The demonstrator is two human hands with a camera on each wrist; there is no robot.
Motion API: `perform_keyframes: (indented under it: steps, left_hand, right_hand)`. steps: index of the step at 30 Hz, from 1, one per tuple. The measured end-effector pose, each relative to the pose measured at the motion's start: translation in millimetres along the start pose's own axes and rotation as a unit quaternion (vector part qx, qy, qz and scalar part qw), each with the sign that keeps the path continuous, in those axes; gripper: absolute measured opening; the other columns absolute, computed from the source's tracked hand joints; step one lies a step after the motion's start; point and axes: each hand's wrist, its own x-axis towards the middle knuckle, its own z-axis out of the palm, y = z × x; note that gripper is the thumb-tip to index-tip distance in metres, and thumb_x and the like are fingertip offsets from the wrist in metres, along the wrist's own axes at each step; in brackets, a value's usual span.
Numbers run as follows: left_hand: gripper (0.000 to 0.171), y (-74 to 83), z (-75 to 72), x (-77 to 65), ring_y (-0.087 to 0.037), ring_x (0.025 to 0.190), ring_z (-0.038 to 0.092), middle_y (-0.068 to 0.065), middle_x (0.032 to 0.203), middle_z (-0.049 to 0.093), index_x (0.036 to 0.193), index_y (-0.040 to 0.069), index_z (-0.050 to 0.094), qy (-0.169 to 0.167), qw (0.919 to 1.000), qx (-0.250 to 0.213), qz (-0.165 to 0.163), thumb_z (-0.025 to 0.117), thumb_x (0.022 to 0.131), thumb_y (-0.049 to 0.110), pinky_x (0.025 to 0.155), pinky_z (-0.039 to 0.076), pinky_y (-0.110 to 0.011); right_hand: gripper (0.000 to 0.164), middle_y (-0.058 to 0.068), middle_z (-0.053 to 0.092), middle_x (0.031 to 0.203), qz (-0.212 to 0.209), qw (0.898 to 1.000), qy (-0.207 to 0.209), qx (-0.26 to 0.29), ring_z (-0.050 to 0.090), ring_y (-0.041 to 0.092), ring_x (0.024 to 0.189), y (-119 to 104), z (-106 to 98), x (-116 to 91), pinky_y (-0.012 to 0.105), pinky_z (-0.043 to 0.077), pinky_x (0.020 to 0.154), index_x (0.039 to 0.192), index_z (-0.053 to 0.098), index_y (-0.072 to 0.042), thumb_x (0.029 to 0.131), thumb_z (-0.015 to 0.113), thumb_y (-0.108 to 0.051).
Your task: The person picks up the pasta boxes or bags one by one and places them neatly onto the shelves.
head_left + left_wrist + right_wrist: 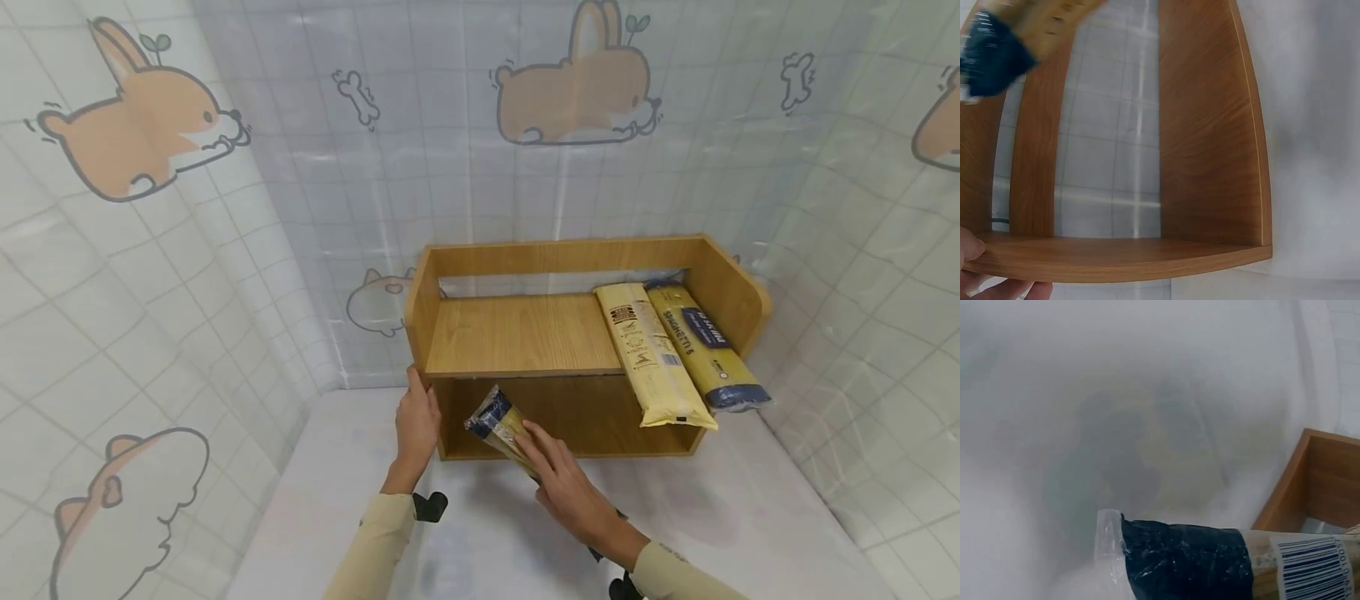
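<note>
My left hand (417,423) grips the left side panel of a wooden two-tier shelf (525,333). In the left wrist view, the thumb and fingers of the left hand (1004,284) lie on either side of that panel (1122,259). My right hand (566,487) holds a pack of spaghetti (501,423) in front of the lower tier, tilted, its dark blue end toward the shelf. The right wrist view shows the spaghetti pack (1188,559) with a blue end and a barcode; the hand itself is out of that view.
Two pasta packs lie at the right of the upper tier, a cream one (656,354) and a yellow-and-blue one (701,342), both overhanging the front edge. The shelf stands on a white surface (322,492), with patterned sheeting (450,167) behind and on both sides.
</note>
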Motion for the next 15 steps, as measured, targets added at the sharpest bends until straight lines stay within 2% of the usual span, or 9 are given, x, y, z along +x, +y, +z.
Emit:
perform_keyframes:
  steps: [4,9,15]
  left_hand:
    - [0.039,0.3,-1.0,0.3,-0.031,0.065,0.062,-0.019,0.079,0.063,0.126,0.005,0.031,-0.005,1.0000,0.000,0.000,0.047,0.091,0.013,0.049,0.042,-0.035]
    - [0.038,-0.3,0.0,-0.3,-0.032,0.068,0.063,-0.021,0.084,0.064,0.126,0.006,0.031,-0.008,1.0000,-0.002,-0.005,0.046,0.092,0.013,0.052,0.045,-0.038]
    - [0.043,-0.7,0.8,0.3,-0.036,0.071,0.064,-0.025,0.086,0.064,0.130,0.005,0.029,-0.005,0.9999,0.002,-0.012,0.047,0.091,0.013,0.056,0.047,-0.044]
  right_hand:
    - [0.091,0.008,0.017,0.151,-0.020,1.000,0.013,-0.007,0.038,0.016,0.121,-4,-5,7,0.033,0.047,0.083,0.143,0.022,-0.015,0.066,0.069,-0.002]
    - [0.092,0.008,0.018,0.151,-0.022,0.999,0.027,-0.007,0.039,0.015,0.118,-5,-13,16,0.031,0.047,0.081,0.143,0.023,-0.015,0.065,0.070,-0.003]
    - [0.090,0.011,0.022,0.149,-0.005,0.996,0.084,0.031,0.039,0.018,0.118,-1,-26,32,0.026,0.050,0.074,0.142,0.026,-0.013,0.063,0.066,0.006]
